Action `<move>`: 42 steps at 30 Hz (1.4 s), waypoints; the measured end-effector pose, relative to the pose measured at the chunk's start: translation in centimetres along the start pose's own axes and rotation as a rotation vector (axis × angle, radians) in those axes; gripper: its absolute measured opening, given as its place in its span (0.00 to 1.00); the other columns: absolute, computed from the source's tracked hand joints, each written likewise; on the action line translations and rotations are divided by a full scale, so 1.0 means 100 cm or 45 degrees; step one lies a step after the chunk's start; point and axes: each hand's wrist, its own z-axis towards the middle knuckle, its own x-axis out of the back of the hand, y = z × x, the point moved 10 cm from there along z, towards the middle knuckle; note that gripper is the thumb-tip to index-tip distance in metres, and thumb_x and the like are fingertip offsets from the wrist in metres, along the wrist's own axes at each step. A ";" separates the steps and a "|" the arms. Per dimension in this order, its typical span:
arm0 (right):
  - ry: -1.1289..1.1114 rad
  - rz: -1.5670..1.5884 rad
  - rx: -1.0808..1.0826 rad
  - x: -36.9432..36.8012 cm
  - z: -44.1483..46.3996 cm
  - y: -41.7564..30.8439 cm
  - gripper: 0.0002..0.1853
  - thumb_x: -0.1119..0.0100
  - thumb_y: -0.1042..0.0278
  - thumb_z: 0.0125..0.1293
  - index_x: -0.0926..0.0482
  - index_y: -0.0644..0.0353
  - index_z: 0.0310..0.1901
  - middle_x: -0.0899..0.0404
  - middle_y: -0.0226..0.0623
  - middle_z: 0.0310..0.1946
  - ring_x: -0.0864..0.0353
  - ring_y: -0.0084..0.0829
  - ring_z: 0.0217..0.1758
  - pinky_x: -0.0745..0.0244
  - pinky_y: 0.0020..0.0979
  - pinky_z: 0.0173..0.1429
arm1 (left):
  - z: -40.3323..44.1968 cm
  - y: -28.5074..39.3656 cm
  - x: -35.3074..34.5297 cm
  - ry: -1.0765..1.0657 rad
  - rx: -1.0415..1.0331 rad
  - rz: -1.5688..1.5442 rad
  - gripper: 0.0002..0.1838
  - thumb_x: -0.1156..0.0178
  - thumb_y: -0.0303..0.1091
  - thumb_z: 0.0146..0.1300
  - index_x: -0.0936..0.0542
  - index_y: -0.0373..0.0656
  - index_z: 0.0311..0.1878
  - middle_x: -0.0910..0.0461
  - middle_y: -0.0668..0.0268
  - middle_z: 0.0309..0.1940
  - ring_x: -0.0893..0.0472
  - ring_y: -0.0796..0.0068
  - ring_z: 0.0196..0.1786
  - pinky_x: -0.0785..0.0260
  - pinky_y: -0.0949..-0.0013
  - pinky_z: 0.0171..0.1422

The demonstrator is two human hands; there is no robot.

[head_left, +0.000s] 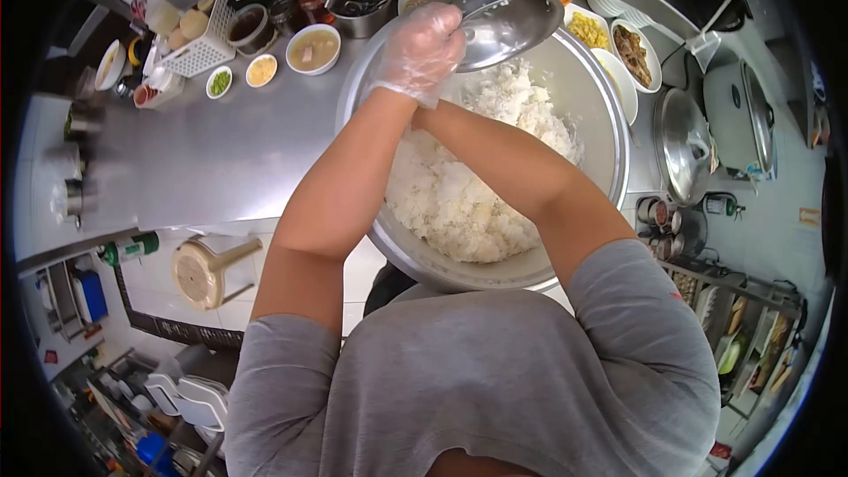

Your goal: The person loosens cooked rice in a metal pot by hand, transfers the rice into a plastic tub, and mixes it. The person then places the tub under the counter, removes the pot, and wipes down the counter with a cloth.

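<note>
My left hand [420, 49], in a clear plastic glove, is closed at the near left edge of a shiny metal bowl [508, 31]. The bowl is tilted above the far side of a large round basin [609, 124], and white grains stick to it. A big heap of cooked white rice [468, 203] lies in the basin. My right forearm [503, 155] reaches across the rice to my left wrist. Behind that wrist my right hand is hidden, so its fingers do not show.
Small bowls, a soup bowl [314, 49] and a white basket [201, 46] stand on the steel counter [212, 150]. Dishes of yellow food [586, 30] and brown food [632, 55] sit right of the basin. Farther right is a lidded pot [685, 146]. A stool [201, 276] stands below left.
</note>
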 end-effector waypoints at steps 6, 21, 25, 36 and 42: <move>-0.687 -0.275 0.428 -0.076 -0.074 -0.092 0.25 0.35 0.58 0.51 0.20 0.58 0.52 0.22 0.46 0.51 0.22 0.43 0.51 0.31 0.40 0.58 | 0.008 0.007 0.006 -0.067 -0.025 0.260 0.05 0.42 0.28 0.53 0.24 0.42 0.34 0.24 0.60 0.28 0.25 0.58 0.32 0.31 0.61 0.39; 0.058 0.171 -0.390 -0.036 -0.250 -0.007 0.15 0.46 0.75 0.56 0.24 0.60 0.47 0.20 0.45 0.42 0.21 0.45 0.48 0.27 0.40 0.53 | 0.003 0.010 -0.002 -0.253 0.103 0.337 0.03 0.46 0.27 0.51 0.26 0.42 0.31 0.25 0.51 0.29 0.23 0.49 0.36 0.31 0.56 0.43; 0.221 0.194 -0.263 -0.033 -0.277 0.014 0.13 0.41 0.77 0.55 0.20 0.58 0.43 0.20 0.45 0.45 0.21 0.42 0.50 0.26 0.37 0.55 | -0.002 0.006 0.003 -0.169 0.209 0.120 0.03 0.46 0.27 0.51 0.26 0.42 0.30 0.25 0.51 0.28 0.24 0.48 0.35 0.32 0.55 0.40; -0.080 -0.272 -0.599 0.043 -0.254 0.051 0.26 0.46 0.50 0.66 0.30 0.49 0.63 0.33 0.42 0.64 0.32 0.46 0.65 0.39 0.41 0.70 | 0.002 0.009 0.008 -0.121 0.071 0.087 0.02 0.46 0.27 0.55 0.26 0.42 0.28 0.28 0.53 0.24 0.27 0.53 0.30 0.35 0.58 0.37; 0.026 -0.219 -0.320 0.002 -0.100 0.032 0.25 0.50 0.47 0.65 0.26 0.53 0.58 0.26 0.41 0.58 0.26 0.38 0.61 0.29 0.39 0.60 | 0.006 -0.016 0.009 -0.094 0.207 0.025 0.08 0.49 0.31 0.63 0.25 0.42 0.28 0.25 0.56 0.24 0.26 0.57 0.29 0.35 0.61 0.36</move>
